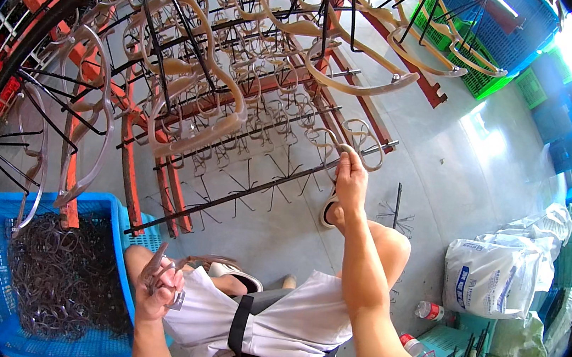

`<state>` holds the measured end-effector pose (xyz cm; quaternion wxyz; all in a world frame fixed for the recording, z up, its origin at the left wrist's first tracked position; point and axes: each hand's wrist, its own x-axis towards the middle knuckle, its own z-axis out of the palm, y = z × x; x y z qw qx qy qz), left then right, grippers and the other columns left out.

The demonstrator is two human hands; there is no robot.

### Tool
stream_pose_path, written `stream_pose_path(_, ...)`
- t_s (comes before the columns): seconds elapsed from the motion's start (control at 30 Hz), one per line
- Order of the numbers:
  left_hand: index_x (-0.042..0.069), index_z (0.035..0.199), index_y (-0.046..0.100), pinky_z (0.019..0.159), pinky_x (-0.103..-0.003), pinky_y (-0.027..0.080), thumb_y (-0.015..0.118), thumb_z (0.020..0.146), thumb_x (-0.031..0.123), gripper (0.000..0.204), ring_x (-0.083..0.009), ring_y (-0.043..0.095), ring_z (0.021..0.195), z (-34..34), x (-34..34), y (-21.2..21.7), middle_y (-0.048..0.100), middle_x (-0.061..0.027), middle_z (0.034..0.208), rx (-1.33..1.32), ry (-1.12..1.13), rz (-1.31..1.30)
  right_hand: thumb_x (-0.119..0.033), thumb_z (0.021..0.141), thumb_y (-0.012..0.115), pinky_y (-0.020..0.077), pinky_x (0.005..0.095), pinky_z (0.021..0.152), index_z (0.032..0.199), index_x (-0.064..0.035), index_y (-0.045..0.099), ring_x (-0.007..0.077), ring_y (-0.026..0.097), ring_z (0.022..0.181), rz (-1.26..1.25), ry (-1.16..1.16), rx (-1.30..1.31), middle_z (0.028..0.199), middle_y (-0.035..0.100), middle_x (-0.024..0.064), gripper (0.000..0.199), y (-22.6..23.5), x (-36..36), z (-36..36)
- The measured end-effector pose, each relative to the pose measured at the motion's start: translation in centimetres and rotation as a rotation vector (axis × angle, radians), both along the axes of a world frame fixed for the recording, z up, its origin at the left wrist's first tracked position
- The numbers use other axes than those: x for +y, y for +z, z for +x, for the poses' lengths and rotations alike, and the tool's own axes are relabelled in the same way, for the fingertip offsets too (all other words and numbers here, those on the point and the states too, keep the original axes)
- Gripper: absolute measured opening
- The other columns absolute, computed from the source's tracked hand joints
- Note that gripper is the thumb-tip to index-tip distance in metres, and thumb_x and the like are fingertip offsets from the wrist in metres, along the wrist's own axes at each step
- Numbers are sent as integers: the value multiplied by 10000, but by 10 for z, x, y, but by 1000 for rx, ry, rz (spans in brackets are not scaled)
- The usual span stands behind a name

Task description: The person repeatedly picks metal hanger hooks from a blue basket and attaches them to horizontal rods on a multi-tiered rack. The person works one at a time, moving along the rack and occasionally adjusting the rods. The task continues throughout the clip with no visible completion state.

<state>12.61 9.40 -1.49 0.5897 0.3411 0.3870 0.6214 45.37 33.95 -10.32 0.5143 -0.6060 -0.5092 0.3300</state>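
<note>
My right hand is stretched forward, its fingers pinching a thin brownish eyeglass frame at the right end of a black hooked rod. Empty wire hooks stick out along the rest of that rod. Near my left thigh, my left hand is closed round several brown translucent eyeglass frames; the fingers partly cover them, and some stick out to the right. A blue basket at the left contains a tangled heap of dark eyeglass frames.
A red metal rack in front carries rows of hanging frames. Large tan frames hang close overhead. White sacks, bottles and a teal stool stand at the right. Green and blue crates are stacked behind.
</note>
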Motion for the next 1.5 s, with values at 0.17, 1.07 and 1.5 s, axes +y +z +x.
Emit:
stream_pose_path(0.17, -2, 1033, 538, 640, -289, 415, 799, 682, 381, 581, -148, 495, 778, 0, 4, -1, 490, -35, 907, 52, -99, 101, -242, 931, 517, 385, 288, 479, 1127, -100, 604, 121, 512, 522, -62, -33, -107, 584, 563, 38, 258, 4, -5, -8)
stream_pose_path(1.07, 2, 912, 539, 663, -296, 416, 680, 806, 349, 390, -180, 474, 777, 29, 31, 23, 451, -62, 910, 613, -139, 360, -390, 947, 467, 389, 221, 446, 1056, -54, 552, 82, 471, 516, -944, 1091, 643, 705, 513, -3, 364, 100, -124, -64)
stream_pose_path(1.5, 37, 919, 456, 727, -209, 356, 575, 863, 480, 462, -75, 387, 768, 31, 24, -4, 404, 9, 864, 438, 71, -43, -201, 958, 467, 397, 225, 429, 1128, -24, 549, 62, 473, 488, -125, -22, 394, 590, 524, 3, 259, -8, -40, -90)
